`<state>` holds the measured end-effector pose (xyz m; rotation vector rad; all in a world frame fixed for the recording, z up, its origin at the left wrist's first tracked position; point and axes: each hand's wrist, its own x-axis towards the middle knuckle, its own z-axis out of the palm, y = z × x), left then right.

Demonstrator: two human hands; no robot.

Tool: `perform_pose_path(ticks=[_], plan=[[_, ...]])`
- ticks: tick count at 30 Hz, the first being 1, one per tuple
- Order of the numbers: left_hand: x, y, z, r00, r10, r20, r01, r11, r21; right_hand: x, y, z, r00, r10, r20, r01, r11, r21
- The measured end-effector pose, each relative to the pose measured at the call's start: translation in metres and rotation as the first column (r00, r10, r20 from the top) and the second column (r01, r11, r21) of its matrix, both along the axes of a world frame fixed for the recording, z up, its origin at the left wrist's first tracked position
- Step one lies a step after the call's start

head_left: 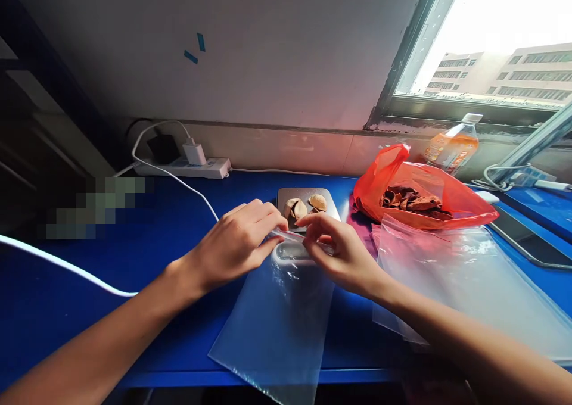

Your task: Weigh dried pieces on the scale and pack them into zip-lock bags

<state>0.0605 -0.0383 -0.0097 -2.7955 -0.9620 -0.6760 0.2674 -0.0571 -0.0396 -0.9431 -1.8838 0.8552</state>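
Note:
Both hands pinch the top edge of a clear zip-lock bag [286, 315], which hangs down toward the table's front edge. My left hand [243, 235] grips the left part of the zip strip with thumb and fingers. At the other end, my right hand [337, 247] holds the strip between thumb and fingertips. Just behind the bag's mouth sits a small kitchen scale [283, 198] with a metal top. Several pale, dried, peel-like pieces [295, 209] lie on it. The scale's front panel shows through the clear plastic.
A red plastic bag [465, 214] of dried brown pieces [409, 199] stands right of the scale. More clear bags [469, 274] lie before it. An orange drink bottle [453, 146], a phone-like dark slab [531, 238], a power strip [179, 168] and white cables are around the blue table [147, 244].

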Motion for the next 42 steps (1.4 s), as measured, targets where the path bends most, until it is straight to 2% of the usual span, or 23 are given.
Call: perform_pose_path(ticks=[10, 20, 26, 32, 34, 38, 42], plan=[[-0.004, -0.001, -0.004, 0.997, 0.039, 0.067, -0.037, 0.999, -0.031, -0.001, -0.01, -0.002, 0.999, -0.039, -0.027, 0.04, 0.998, 0.05], [0.002, -0.006, -0.005, 0.993, -0.026, 0.111, 0.015, 0.995, 0.094, -0.002, -0.012, -0.003, 0.998, -0.05, -0.032, 0.051, 0.998, 0.027], [0.004, -0.008, -0.006, 0.993, -0.036, 0.109, 0.031, 0.998, 0.05, -0.002, -0.014, -0.004, 0.999, -0.041, -0.034, 0.042, 0.999, 0.028], [0.007, -0.013, -0.008, 0.995, 0.012, 0.102, -0.003, 0.996, -0.086, -0.006, -0.016, -0.005, 0.999, -0.002, -0.048, 0.005, 0.997, 0.072], [0.008, -0.014, -0.008, 0.996, 0.023, 0.083, -0.014, 0.994, -0.11, -0.006, -0.017, -0.003, 0.999, 0.015, -0.05, -0.014, 1.0, 0.02], [0.009, -0.016, -0.006, 0.998, 0.002, 0.063, 0.004, 0.996, -0.093, -0.006, -0.018, -0.001, 0.995, 0.048, -0.092, -0.066, 0.978, -0.199], [0.012, -0.017, -0.006, 0.998, -0.04, 0.058, 0.043, 0.997, -0.056, -0.005, -0.018, -0.002, 0.989, 0.08, -0.125, -0.114, 0.948, -0.296]])
